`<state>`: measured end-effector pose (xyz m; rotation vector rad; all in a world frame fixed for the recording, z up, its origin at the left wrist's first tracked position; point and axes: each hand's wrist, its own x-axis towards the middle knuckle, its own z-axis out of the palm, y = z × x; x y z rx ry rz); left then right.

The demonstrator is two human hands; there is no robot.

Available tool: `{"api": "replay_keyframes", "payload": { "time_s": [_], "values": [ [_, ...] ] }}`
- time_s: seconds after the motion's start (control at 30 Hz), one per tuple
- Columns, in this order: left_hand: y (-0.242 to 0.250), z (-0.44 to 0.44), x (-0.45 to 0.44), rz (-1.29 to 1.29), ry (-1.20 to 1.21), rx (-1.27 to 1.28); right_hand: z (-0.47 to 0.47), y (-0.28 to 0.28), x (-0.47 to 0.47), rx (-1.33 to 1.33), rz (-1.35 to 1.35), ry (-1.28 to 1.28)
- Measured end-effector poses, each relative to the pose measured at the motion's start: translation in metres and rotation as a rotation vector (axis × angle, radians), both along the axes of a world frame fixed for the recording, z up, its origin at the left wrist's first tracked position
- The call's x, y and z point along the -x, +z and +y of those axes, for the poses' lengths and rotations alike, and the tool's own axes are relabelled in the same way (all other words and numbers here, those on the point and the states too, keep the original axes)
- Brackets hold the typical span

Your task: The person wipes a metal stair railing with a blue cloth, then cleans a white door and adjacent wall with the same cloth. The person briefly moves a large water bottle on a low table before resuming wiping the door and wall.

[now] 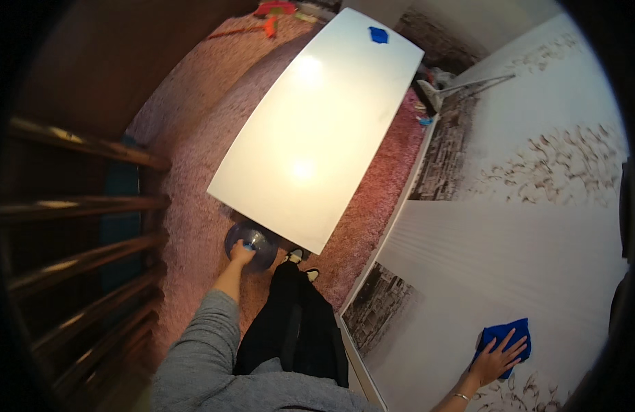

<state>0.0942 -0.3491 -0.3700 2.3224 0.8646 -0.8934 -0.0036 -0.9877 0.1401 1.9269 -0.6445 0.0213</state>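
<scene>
My left hand [241, 253] is at the top of a large, see-through bluish water bottle [266, 253], closed around its neck by the blue cap. The bottle stands on the carpet at the near end of a white table [276, 134]. Out to the right, my right hand [495, 362] lies with fingers spread over a folded blue cloth [522, 340]. It presses the cloth flat against the white patterned wall [451, 268]. My palm and fingers cover part of the cloth.
Another blue cloth [379, 35] lies on the table's far end. A flat mop [432, 95] leans on the wall. Orange-red cleaning tools [269, 27] rest on the pink carpet [194, 129] far off. Brown wooden rails [80, 203] line the left side. My feet [303, 263] stand near the table's corner.
</scene>
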Motion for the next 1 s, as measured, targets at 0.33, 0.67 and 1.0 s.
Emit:
{"api": "replay_keyframes", "payload": {
  "time_s": [0.33,0.67,1.0],
  "values": [
    [-0.030,-0.008,0.012,0.127,-0.077,-0.109,-0.016,-0.039,0.023,-0.135,0.116,0.250],
    [0.097,0.228,0.035,-0.014,0.017,-0.099,0.036,-0.198,0.148,-1.007,-0.412,0.225],
    [0.195,0.384,-0.041,-0.395,0.932,0.138,0.208,-0.292,0.152,-1.347,-0.674,-0.472]
  ]
}}
